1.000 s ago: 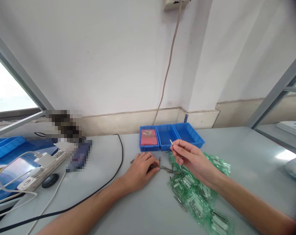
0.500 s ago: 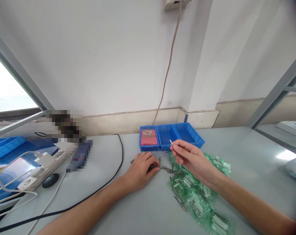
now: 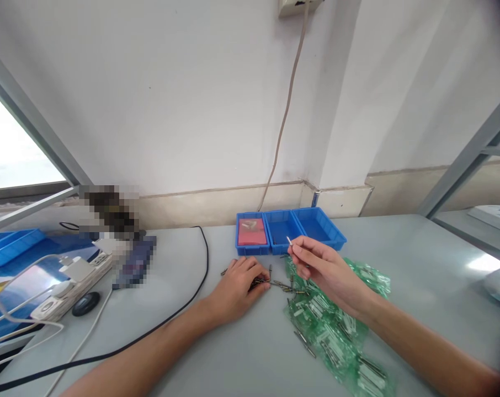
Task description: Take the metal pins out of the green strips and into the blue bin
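Observation:
My right hand is raised a little above the table and pinches a thin metal pin, whose tip points up towards the middle blue bin. My left hand rests palm down on the grey table, fingers curled over a small bunch of dark metal pins. More loose pins lie between the two hands. Green plastic bags holding more pins are spread under and behind my right forearm.
Three blue bins stand in a row at the wall; the left bin holds a red packet, the right bin looks bare. A black cable curves across the table. A white power strip and blue trays lie at the left.

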Available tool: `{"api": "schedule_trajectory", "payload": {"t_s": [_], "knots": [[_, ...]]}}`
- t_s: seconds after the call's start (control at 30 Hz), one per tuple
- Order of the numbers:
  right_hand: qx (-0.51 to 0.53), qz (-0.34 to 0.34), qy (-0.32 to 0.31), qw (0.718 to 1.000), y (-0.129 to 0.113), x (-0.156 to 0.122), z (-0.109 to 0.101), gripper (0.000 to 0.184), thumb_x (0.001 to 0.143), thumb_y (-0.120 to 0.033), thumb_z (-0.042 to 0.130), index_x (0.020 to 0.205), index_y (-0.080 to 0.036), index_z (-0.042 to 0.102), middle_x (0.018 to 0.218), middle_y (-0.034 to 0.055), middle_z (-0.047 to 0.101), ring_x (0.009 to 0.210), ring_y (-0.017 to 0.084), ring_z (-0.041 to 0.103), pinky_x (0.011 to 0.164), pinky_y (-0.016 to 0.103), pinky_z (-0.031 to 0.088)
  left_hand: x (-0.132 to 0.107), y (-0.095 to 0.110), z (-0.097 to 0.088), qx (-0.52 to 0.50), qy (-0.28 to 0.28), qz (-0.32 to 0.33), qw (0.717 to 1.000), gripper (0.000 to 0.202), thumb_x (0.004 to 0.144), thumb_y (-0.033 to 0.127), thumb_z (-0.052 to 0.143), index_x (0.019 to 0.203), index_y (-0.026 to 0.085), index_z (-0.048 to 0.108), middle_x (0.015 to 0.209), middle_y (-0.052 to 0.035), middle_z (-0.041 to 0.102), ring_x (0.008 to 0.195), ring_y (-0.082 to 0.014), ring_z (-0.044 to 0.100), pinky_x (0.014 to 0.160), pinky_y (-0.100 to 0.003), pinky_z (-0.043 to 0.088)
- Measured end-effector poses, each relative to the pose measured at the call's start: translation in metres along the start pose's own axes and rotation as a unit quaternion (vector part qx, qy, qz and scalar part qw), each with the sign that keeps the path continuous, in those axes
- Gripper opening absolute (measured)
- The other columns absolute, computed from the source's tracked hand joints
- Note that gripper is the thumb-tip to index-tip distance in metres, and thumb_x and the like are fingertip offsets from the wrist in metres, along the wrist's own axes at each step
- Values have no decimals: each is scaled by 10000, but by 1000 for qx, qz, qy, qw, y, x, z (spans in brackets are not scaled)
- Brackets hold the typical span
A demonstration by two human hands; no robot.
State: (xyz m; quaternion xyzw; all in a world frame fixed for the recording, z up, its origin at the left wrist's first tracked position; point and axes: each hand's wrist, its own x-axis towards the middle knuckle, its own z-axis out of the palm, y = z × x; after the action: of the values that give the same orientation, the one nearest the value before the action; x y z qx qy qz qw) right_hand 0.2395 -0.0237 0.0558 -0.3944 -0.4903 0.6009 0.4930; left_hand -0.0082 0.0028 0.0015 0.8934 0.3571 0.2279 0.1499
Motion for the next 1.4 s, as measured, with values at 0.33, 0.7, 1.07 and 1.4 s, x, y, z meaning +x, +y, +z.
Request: {"api": "schedule_trajectory", "payload": {"t_s": [0.33,0.7,1.07,1.4], "knots": [[-127,-93,66,985,2,1,-1,313,960,-565,724,932,-257,679,772,-9,526,656,167,420,611,317,355,0,-1,1,3,2,1,1000,39,1064,269,645,1075,234,634,1078,-19,665,1006,-223,581,881,-366,392],[-272,-219,155,924,6,-2,1,165,961,-449,762,935,-296,708,851,28,631,758,225,565,733,391,462,-1,-1,1,2,-1,3,1000,43,1069,277,638,1078,235,642,1092,-21,672,1018,-218,590,896,-368,410],[-170,-149,142,964,0,0,-3,283,966,-552,719,912,-275,702,750,-2,553,650,185,437,625,345,359,0,0,0,8,3,1,1000,32,1067,268,643,1080,238,643,1084,-10,667,1026,-212,593,891,-359,405],[-55,-88,64,992,-1,0,-2,334,1000,-547,691,901,-228,703,778,-7,538,625,131,402,597,311,318,0,0,0,-3,2,2,1000,33,1066,266,644,1066,234,632,1070,-13,661,1007,-217,581,882,-361,386]]}}
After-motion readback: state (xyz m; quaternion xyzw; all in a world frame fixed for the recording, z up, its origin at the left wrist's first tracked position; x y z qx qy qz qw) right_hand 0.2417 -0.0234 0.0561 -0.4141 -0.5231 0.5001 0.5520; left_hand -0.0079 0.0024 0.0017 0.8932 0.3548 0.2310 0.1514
